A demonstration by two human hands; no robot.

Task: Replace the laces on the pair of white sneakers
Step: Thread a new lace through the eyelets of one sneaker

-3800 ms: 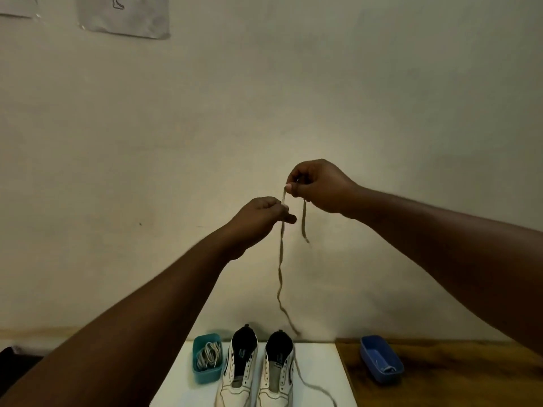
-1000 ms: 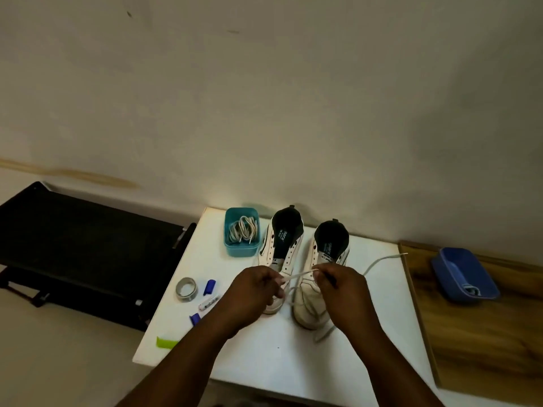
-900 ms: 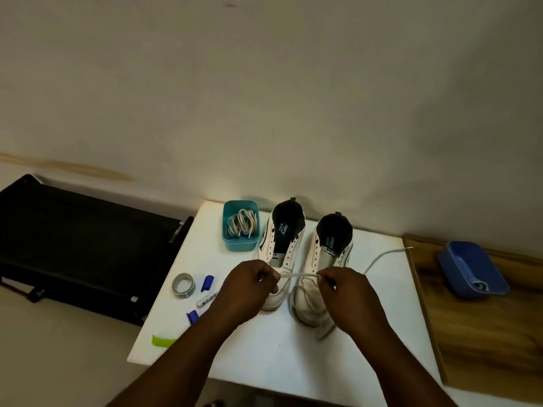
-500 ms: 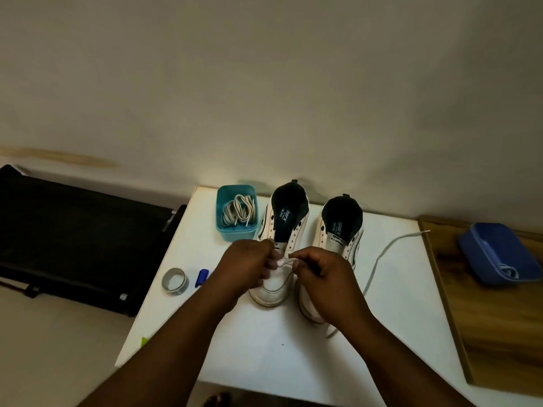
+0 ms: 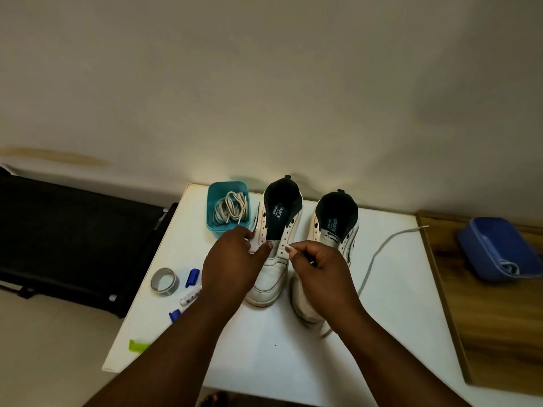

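Two white sneakers stand side by side on the white table, toes toward me, with dark tongues folded up. My left hand grips the left eyelet flap of the left sneaker between thumb and fingers. My right hand has curled fingers and pinches one end of a pale lace beside that sneaker's right eyelet row. The lace runs from under my right hand out to the right across the table. My right hand and wrist cover the front of the right sneaker.
A teal tub of coiled laces sits left of the sneakers. A tape roll, a marker and blue caps lie at the table's left. A blue tub rests on the wooden surface at right. A black bench stands left.
My hands came down from in front of the wall to the sneakers. In the last second they shifted from above the right sneaker to the left sneaker's eyelets, with the lace still held.
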